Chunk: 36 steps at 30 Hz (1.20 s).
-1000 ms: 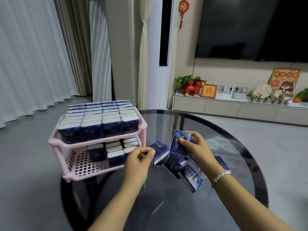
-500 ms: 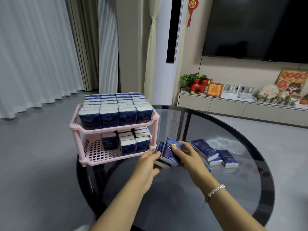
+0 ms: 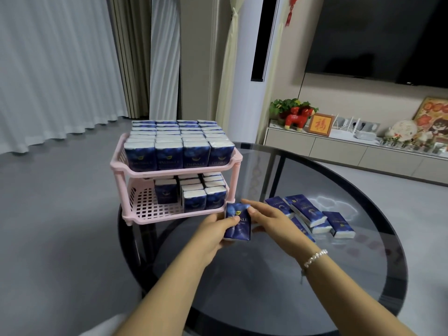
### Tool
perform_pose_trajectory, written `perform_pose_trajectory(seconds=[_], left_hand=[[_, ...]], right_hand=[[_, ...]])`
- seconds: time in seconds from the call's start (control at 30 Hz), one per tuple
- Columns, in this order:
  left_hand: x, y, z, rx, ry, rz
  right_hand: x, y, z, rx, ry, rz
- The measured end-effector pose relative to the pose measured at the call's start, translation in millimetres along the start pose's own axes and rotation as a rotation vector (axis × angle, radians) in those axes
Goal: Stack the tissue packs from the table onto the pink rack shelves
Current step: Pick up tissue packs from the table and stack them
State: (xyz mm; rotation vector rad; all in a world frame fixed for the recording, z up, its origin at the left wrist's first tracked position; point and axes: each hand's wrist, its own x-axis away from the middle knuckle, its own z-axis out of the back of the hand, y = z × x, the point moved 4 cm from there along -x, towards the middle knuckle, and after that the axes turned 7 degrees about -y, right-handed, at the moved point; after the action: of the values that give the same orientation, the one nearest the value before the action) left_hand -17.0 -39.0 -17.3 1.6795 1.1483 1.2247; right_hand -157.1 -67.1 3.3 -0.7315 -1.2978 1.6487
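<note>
Hands meet on one tissue pack (image 3: 237, 224), left hand (image 3: 213, 230) gripping its side and right hand (image 3: 271, 218) fingering its top, with loose packs (image 3: 312, 214) waiting just rightward and, beyond, the pink rack (image 3: 174, 172) half-filled below, full above.

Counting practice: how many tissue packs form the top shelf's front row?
4 packs side by side: far left, centre-left, centre-right, far right; more rows stand behind.
</note>
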Motion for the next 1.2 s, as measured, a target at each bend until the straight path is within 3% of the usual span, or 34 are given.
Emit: perform_pose_trajectory(seconds=[0.13, 0.3, 0.4, 0.47, 0.63, 0.77, 0.87, 1.2], left_hand=[[-1.0, -1.3, 1.8, -0.015, -0.032, 0.003], [-5.6, -7.9, 8.9, -0.020, 0.013, 0.034], [-8.0, -11.6, 13.2, -0.017, 0.057, 0.051], [-9.2, -12.1, 15.3, 0.005, 0.074, 0.043], [-6.3, -9.0, 18.5, 0.043, 0.084, 0.031], [-2.7, -7.8, 24.1, 0.053, 0.098, 0.022], [1.6, -6.1, 30.1, 0.057, 0.113, 0.007], [25.5, 0.0, 56.7, -0.053, 0.215, -0.119]], right_hand=[[-1.2, -5.4, 4.6, 0.119, -0.017, -0.027], [-16.6, -7.4, 36.1, 0.624, 0.269, -0.045], [-35.4, 4.0, 49.0, 1.007, 0.191, -0.198], [-44.3, 8.8, 50.0, 1.077, 0.081, -0.284], [-59.5, 8.7, 40.1, 1.100, -0.095, -0.391], [-65.7, 6.3, 32.6, 1.134, -0.061, -0.405], [-61.6, 7.7, 31.1, 0.995, -0.037, -0.375], [-24.8, -23.2, 28.9, 0.425, 0.129, 0.030]])
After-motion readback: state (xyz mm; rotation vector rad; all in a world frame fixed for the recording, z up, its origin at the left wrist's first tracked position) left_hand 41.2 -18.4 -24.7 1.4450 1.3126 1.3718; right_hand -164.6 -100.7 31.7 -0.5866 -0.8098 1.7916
